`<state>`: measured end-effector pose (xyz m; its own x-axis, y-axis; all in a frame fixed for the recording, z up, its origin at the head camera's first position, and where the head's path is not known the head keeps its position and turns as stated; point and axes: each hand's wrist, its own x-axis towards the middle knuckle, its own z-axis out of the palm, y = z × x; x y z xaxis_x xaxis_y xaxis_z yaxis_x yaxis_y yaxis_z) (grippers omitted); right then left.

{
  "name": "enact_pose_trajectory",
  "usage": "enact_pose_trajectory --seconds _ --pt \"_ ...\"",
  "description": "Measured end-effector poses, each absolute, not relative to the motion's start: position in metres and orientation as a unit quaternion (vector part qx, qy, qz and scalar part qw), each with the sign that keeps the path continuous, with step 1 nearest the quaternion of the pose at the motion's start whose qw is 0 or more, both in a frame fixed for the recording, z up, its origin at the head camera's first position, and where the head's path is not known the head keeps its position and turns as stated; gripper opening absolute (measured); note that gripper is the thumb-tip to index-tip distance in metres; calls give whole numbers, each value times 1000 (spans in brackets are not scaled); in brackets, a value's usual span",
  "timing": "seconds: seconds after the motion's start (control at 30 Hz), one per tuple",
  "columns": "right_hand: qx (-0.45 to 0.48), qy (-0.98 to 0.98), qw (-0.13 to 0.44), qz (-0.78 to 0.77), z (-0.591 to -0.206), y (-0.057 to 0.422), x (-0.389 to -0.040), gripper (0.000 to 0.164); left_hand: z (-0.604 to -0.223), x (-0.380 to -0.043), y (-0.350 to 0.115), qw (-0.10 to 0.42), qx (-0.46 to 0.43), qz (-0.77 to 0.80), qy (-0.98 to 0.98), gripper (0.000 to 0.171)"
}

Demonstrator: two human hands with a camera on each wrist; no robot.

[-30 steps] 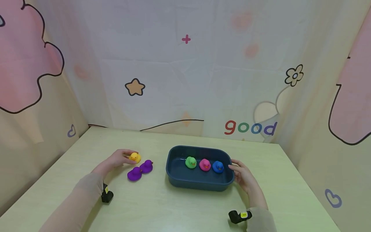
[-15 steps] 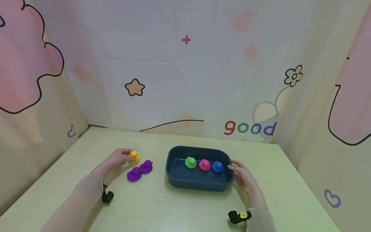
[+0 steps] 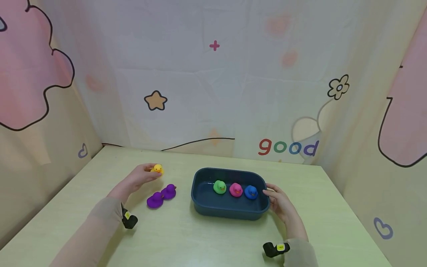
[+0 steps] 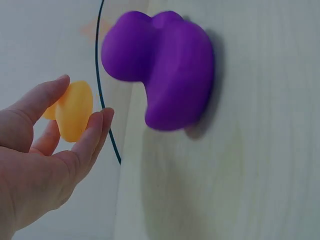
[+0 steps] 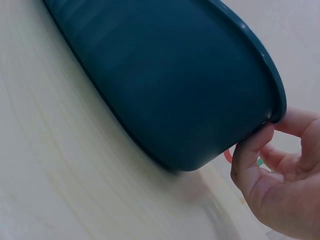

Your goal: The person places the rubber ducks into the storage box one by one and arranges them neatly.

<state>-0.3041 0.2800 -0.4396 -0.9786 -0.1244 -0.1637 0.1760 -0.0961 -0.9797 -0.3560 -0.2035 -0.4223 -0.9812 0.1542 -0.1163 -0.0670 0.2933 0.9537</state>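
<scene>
In the head view my left hand (image 3: 141, 176) pinches a yellow toy duck (image 3: 157, 170) between thumb and fingers, raised off the table. The left wrist view shows the yellow duck (image 4: 76, 110) in the fingertips. Just in front of that hand, two purple toy ducks (image 3: 155, 200) sit close together on the table; one purple duck (image 4: 170, 75) looms large in the left wrist view. My right hand (image 3: 281, 204) holds the right end of a dark blue bin (image 3: 227, 212), thumb and fingers at its rim. Inside stand a green duck (image 3: 219, 187), a pink duck (image 3: 235, 190) and a blue duck (image 3: 251, 192).
The bin stands on a pale wooden table (image 3: 186, 241), right of the purple ducks. A printed cloth backdrop (image 3: 213, 92) rises behind the table and along both sides. Each wrist wears a small black camera (image 3: 275, 249).
My left hand has lifted the yellow duck off the table and moved it slightly farther back. The right hand, the bin and the other ducks have stayed in place.
</scene>
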Motion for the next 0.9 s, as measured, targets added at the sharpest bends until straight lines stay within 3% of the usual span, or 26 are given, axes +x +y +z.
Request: enact_pose_trajectory --seconds 0.43,0.7,0.9 --pt "20 666 105 -738 -440 282 -304 52 -411 -355 -174 97 51 649 753 60" --pt "-55 660 93 -743 -450 289 -306 51 -397 -353 -143 117 74 667 732 58" --pt "3 670 101 -736 -443 283 -305 55 -387 -348 -114 133 75 681 716 56"
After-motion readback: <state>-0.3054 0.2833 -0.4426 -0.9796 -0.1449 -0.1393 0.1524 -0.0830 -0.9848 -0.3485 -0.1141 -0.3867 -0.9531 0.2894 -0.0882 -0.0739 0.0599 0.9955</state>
